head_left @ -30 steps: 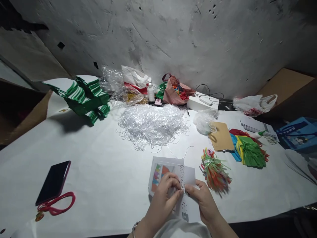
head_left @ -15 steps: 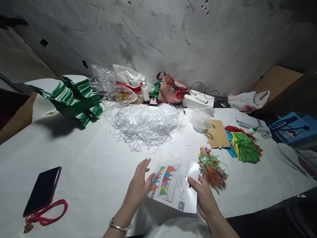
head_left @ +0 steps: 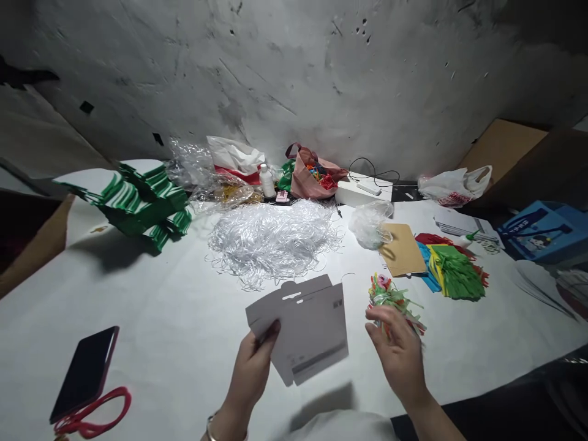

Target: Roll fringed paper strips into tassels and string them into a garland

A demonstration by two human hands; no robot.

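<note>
My left hand (head_left: 253,367) grips the lower left corner of a white card insert (head_left: 305,327) and holds it lifted above the table, its plain grey-white back facing me. My right hand (head_left: 400,355) hovers to the right of the card with fingers loosely spread and nothing in them, just in front of a bundle of colourful paper strips (head_left: 390,297). A pile of white shredded plastic strands (head_left: 271,239) lies behind the card.
A dark phone (head_left: 85,373) with a red lanyard (head_left: 94,413) lies front left. Green folded paper (head_left: 142,199) sits back left. Bags, a white bottle (head_left: 266,180), a brown card (head_left: 404,250), green and coloured tassels (head_left: 454,272) and a blue box (head_left: 542,229) crowd the back and right.
The card was turned over from its printed side to its blank back and lifted. My left hand now pinches its corner; my right hand let go and moved right toward the colourful bundle.
</note>
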